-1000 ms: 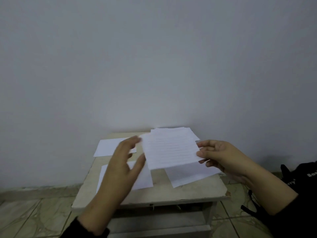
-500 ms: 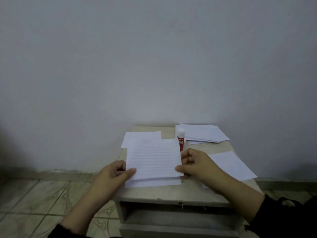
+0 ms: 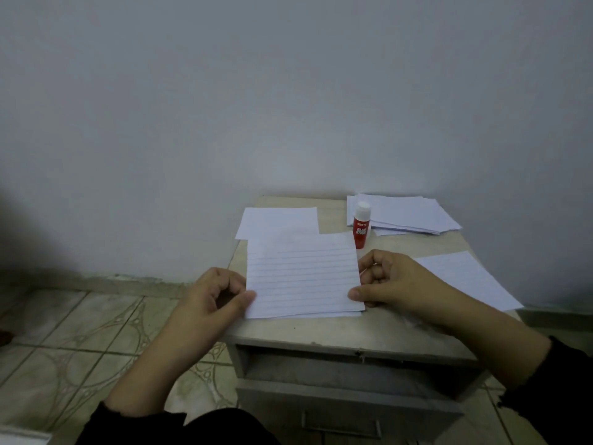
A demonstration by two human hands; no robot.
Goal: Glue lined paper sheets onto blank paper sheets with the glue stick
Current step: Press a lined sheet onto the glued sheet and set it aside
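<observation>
A lined paper sheet [image 3: 305,277] lies on a blank sheet whose edge shows just below it, near the front of a small beige table [image 3: 340,332]. My left hand [image 3: 215,300] pinches the lined sheet's lower left corner with thumb and curled fingers. My right hand [image 3: 394,281] pinches its right edge. A red glue stick [image 3: 361,229] with a white cap stands upright behind the sheet, untouched.
A stack of white sheets [image 3: 407,213] lies at the table's back right corner. One blank sheet [image 3: 277,220] lies at the back left, another sheet [image 3: 465,277] at the right edge. A wall rises right behind the table. A drawer [image 3: 346,409] sits below; tiled floor [image 3: 80,342] is left.
The lined sheet came down from the air onto the blank sheet at the table's front. Both hands now hold its edges, and the view has shifted left.
</observation>
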